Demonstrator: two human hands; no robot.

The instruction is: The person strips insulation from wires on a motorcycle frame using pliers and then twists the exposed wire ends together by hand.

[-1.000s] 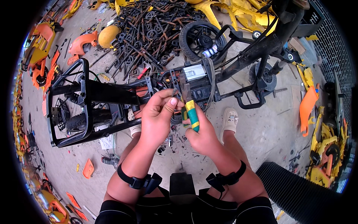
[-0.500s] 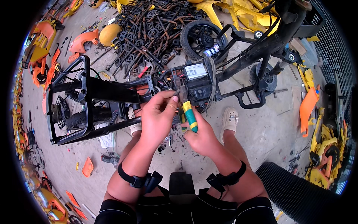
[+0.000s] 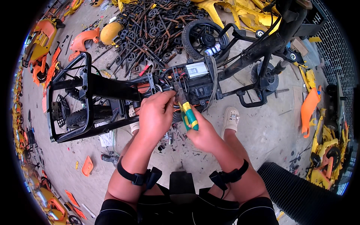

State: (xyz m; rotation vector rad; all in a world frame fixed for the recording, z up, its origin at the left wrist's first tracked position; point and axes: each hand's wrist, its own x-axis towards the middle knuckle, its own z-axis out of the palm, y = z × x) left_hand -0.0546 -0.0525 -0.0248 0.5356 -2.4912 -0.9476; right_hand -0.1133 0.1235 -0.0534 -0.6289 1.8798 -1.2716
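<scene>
A black scooter frame (image 3: pixel 112 92) lies across the floor before me, with a silver box (image 3: pixel 197 70) and wiring at its middle. My right hand (image 3: pixel 202 135) grips pliers (image 3: pixel 190 115) with yellow-and-green handles, their metal jaws over the wiring. My left hand (image 3: pixel 157 114), back turned up, has its fingers bent together beside the jaws; what they pinch is too small and hidden to name. My two feet, in pale clogs (image 3: pixel 232 119), are below the frame.
A pile of rusty metal parts (image 3: pixel 146 33) and a loose wheel (image 3: pixel 204 41) lie beyond the frame. Yellow and orange body panels (image 3: pixel 310 108) lie at both sides and at the top. A black ribbed object (image 3: pixel 288 189) is at lower right.
My left hand has turned more back-up, hiding the thumb, with its fingertips at the wiring. The pliers' jaws have tilted slightly leftward.
</scene>
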